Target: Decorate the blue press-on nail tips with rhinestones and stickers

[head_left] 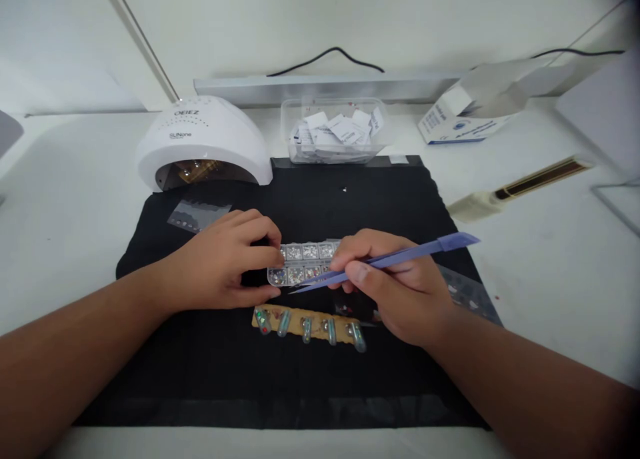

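Observation:
My left hand point(240, 259) grips the left end of a clear compartment case point(303, 263) filled with tiny rhinestones. Purple tweezers point(400, 257) are pinched in my right hand point(395, 279), which is at the right end of the case and covers part of it. Their fine tips point left, near the case's front edge. Just in front lies a tan strip point(295, 317) with several press-on nails point(307, 329) on it. The leftmost nail point(263, 320) carries green and red stones; the others look teal and glossy.
A black mat point(225, 372) covers the table's middle. Behind stand a white nail lamp point(205, 139), a clear tub of white packets point(334, 133) and an open carton point(470, 109). A brush point(520, 189) lies at the right. Small plastic bags point(197, 213) flank my hands.

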A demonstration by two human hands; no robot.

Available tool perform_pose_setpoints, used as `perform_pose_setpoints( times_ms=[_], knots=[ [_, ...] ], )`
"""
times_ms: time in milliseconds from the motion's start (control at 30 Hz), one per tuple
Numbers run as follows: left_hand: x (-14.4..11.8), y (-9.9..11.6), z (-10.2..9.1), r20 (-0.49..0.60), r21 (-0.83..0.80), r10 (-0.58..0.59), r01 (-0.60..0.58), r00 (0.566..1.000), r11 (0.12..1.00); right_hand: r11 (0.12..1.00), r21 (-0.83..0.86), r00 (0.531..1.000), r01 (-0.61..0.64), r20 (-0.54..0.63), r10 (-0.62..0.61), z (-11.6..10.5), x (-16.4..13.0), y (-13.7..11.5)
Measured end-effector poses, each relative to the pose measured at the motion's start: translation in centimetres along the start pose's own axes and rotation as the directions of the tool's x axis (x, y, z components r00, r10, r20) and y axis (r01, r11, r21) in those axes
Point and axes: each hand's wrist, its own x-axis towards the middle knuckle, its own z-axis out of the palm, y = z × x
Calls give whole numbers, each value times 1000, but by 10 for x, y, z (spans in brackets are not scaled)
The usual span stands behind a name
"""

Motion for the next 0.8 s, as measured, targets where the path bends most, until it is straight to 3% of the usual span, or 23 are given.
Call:
perform_pose_setpoints(
  times_ms=[200, 367, 600, 800],
  knots=[
    [3, 1, 1, -11, 43, 8, -7, 1000, 999, 982, 175, 997, -69, -25, 75, 0, 2, 2],
    [3, 2, 1, -39, 38, 44, -42, 998, 998, 888, 437, 974, -144, -98, 206, -2, 9, 4],
    [1, 0, 0, -46, 56, -9, 12, 999, 998, 771, 636, 965, -18, -190, 179, -8, 15, 9],
    [2, -3, 1, -12, 69, -40, 41, 999, 997, 723, 691, 973, 4, -170, 158, -8, 17, 13]
  ],
)
